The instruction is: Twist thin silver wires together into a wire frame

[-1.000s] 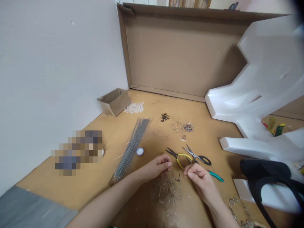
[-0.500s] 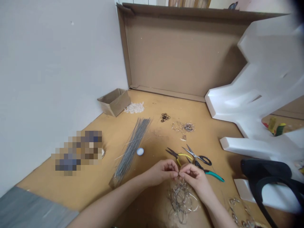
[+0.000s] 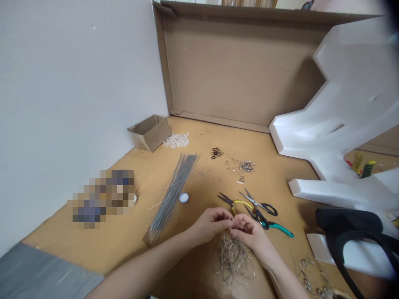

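Near the front of the table, my left hand (image 3: pixel 215 226) and my right hand (image 3: pixel 249 232) meet fingertip to fingertip, both closed in a pinch. From under their fingers hangs a loose tangle of thin silvery wire loops (image 3: pixel 233 259). The exact spot that they pinch is too small to make out. Just beyond my hands lie pliers with yellow handles (image 3: pixel 232 202), scissors with black handles (image 3: pixel 257 203) and a tool with a teal handle (image 3: pixel 280 229), its front partly hidden by my right hand.
A bundle of straight grey wires (image 3: pixel 174 193) lies left of a small white-and-blue disc (image 3: pixel 184 198). Farther back are a cardboard box (image 3: pixel 151 135), clear rings (image 3: pixel 176 140), black rings (image 3: pixel 216 153) and another wire tangle (image 3: pixel 247 166). White foam (image 3: pixel 299 128) and a black strap (image 3: pixel 349 222) border the right.
Both hands have shifted slightly left with the wire tangle, which has swung and changed shape below them. More of the scissors' handle shows now.
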`<action>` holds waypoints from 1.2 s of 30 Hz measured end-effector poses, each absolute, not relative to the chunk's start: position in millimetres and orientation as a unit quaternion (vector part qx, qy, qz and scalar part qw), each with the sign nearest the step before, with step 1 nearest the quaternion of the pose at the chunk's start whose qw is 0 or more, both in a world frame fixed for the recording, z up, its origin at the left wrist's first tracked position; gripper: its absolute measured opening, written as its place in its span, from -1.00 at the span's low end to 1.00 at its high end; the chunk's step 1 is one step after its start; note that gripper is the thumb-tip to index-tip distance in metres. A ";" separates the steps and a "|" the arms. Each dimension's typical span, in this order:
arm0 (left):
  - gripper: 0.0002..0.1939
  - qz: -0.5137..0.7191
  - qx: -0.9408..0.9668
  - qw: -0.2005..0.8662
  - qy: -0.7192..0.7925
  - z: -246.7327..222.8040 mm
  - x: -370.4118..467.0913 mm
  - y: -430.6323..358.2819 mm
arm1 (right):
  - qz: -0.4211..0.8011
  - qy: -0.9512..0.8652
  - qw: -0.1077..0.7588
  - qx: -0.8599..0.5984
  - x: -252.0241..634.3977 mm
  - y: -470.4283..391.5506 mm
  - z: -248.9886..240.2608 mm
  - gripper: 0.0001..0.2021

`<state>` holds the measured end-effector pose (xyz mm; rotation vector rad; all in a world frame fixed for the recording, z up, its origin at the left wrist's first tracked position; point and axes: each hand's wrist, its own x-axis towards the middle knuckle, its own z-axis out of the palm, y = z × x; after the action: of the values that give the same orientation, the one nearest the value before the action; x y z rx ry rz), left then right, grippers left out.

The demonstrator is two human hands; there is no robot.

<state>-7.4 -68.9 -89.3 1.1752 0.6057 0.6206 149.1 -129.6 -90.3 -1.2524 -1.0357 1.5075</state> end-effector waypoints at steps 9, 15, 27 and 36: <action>-0.70 0.270 0.433 0.803 0.306 -83.5 -6.2 -70.3 | 0.576 -0.413 0.437 -0.553 148.3 -132.5 -84.8 -0.77; -0.72 0.261 0.443 0.802 0.304 -91.7 -6.2 -68.9 | 0.540 -0.434 0.423 -0.584 149.1 -132.8 -90.1 -0.77; -0.71 0.194 0.301 0.888 0.287 -107.7 -2.8 -65.6 | 0.451 -0.563 0.473 -0.506 139.7 -145.9 -85.3 -0.89; -0.84 0.413 0.469 0.678 0.387 -100.4 -1.4 -69.0 | 0.566 -0.374 0.475 -0.560 141.3 -131.7 -98.3 -0.72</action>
<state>-1.4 -69.0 -100.4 1.0533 0.8698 0.9272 141.3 -131.7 -98.3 -1.3681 -0.9152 1.3841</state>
